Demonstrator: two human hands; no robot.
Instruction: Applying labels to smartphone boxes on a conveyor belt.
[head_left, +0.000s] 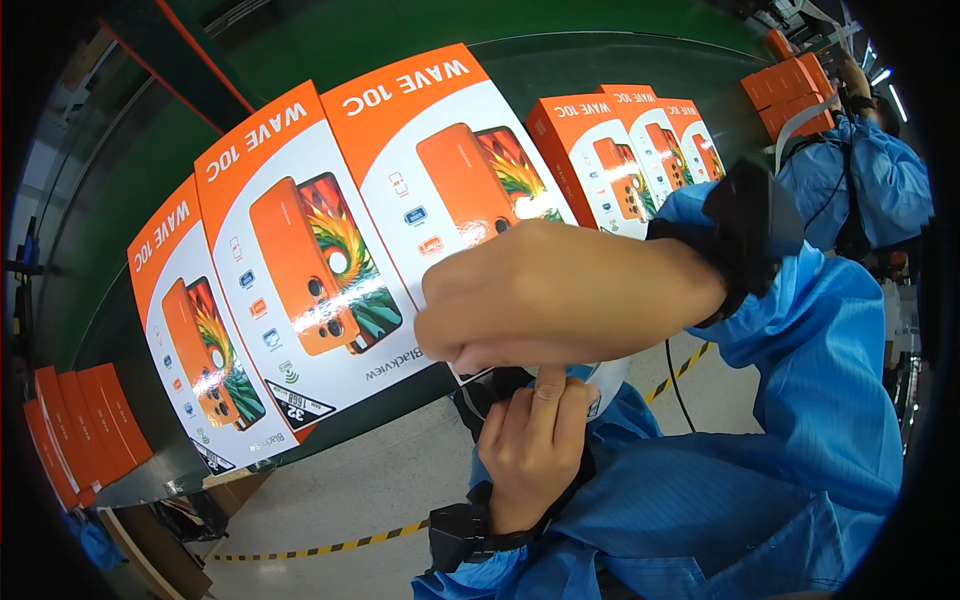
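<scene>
My right hand (570,292) is closed, reaching in from the right across the near corner of a large orange-and-white phone box (400,165). Its fingertips curl downward and are mostly hidden; whatever they pinch does not show. Just below, my left hand (535,445) is closed with its fingers bent, and its fingertips meet the right hand. A white strip with a small dark mark (606,380) sticks out beside the left fingers, partly covered. Two more phone boxes, a middle one (260,210) and a left one (165,260), lie beside the first, printed faces up.
Several smaller-looking phone boxes (590,140) stand farther right on the green table (560,62). Orange boxes (95,430) sit at the left edge, with another stack (790,90) at the far right. A person in blue (860,180) works there. Yellow-black tape (330,545) marks the floor.
</scene>
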